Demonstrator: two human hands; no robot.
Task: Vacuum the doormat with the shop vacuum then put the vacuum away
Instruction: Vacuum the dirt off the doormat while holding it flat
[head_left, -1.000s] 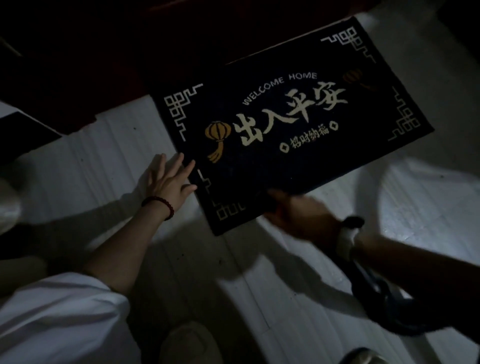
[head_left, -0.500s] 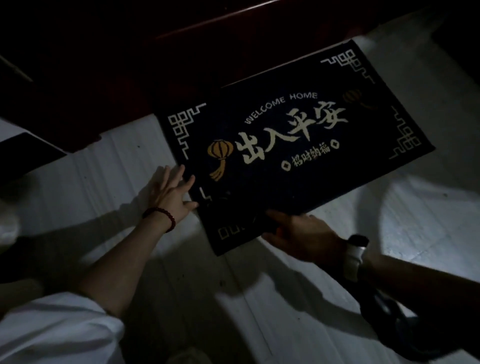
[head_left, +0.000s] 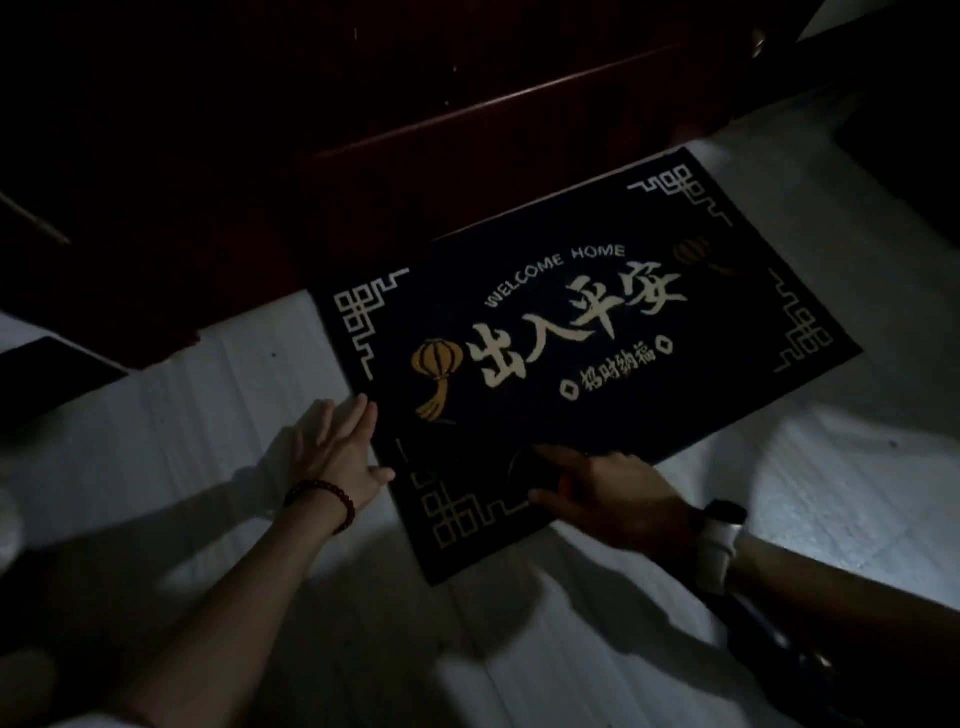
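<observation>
Both hands flat, fingers open: left hand (head_left: 345, 454) at doormat (head_left: 582, 358) left edge, right hand (head_left: 618, 499) on its near edge, bare floor (head_left: 545, 670) nearer.

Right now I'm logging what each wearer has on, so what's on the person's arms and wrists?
The left hand has a dark beaded bracelet at the wrist, forearm bare. The right hand has a watch with a dark face and a pale strap. A white sleeve edge may show lower left; it's too dim to confirm.
</observation>
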